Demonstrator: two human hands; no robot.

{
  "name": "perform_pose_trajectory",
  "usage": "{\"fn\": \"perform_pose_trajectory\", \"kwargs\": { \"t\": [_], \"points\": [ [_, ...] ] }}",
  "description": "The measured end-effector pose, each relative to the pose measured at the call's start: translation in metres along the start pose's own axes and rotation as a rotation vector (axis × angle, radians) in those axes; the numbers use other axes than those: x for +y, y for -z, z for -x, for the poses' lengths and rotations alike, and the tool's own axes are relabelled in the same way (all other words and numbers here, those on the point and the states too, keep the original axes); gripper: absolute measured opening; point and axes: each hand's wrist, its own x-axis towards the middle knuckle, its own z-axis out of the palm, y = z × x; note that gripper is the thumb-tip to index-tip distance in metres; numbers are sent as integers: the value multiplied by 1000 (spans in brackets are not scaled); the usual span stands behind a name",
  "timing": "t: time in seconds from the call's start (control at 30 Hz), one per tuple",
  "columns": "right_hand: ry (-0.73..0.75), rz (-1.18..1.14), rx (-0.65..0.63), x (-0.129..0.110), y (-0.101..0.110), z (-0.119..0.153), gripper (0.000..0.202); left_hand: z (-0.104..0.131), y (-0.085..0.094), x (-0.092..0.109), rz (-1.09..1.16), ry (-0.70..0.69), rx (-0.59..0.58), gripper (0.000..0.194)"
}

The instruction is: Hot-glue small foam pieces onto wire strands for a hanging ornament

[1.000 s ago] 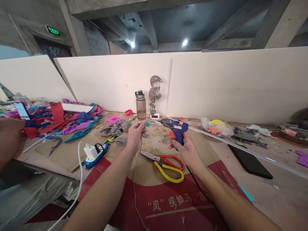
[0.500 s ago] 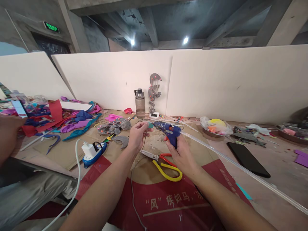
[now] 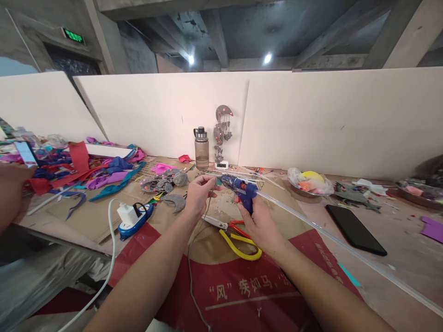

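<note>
Teal scrap (image 3: 218, 182) | pinched at tips of left fingers (image 3: 206, 181) | blue glue gun (image 3: 246, 192) | gripped in right fingers (image 3: 246, 215)

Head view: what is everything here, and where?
Boards: three, white, back
Glue gun: one, blue, in right hand
Glue stick: one, clear, behind glue gun
Scrap: one, teal, at left hand
Cord: one, grey, below left hand
Scissors: one, red-yellow handles, lower centre
Bottle: one, brownish, before boards
Clock: one, white, beside bottle
Ornament: one, grey, before boards
Felt pieces: several, grey, left
Dark phone: one, black, right
Lit phone: one, pale, left
Power strip: one, blue-white, left
Fabric strips: many, mixed, left
Dishes: two, brown, right
Co-worker's hand: one, blurred, left
Left hand: one, bare, centre
Right hand: one, bare, centre
</note>
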Motion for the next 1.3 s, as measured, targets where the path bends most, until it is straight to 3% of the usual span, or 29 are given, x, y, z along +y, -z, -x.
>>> {"fn": "perform_pose_trajectory", "kwargs": {
  "t": [1.0, 1.3],
  "points": [
    [40, 19, 45, -2, -1, 2, 25, 2, 0, 4, 0, 1, 15, 33],
    [8, 35, 1, -2, -2, 2, 24, 1, 0, 3, -1, -11, 10, 32]
  ]
}}
